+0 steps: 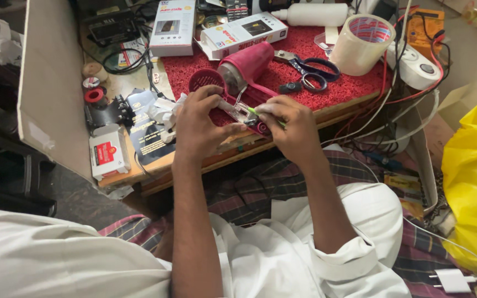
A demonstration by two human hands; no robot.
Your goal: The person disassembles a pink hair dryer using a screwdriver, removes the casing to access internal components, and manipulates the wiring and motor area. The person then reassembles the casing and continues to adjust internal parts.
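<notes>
A pink hair dryer (248, 64) lies on a red mat (327, 91), its handle opened and pointing toward me at the table's front edge. My left hand (195, 122) grips the opened handle (245, 116) from the left side. My right hand (290, 126) pinches a thin green-handled tool (256, 113) and presses its tip into the handle's exposed inside. The dryer's round pink grille (205, 80) lies just behind my left hand.
Scissors (311, 70) and a roll of clear tape (362, 44) lie on the mat's right part. Two white boxes (238, 34) stand at the back. A small red-and-white box (107, 154) and rolls of tape sit at the left. A yellow bag (473, 176) fills the right.
</notes>
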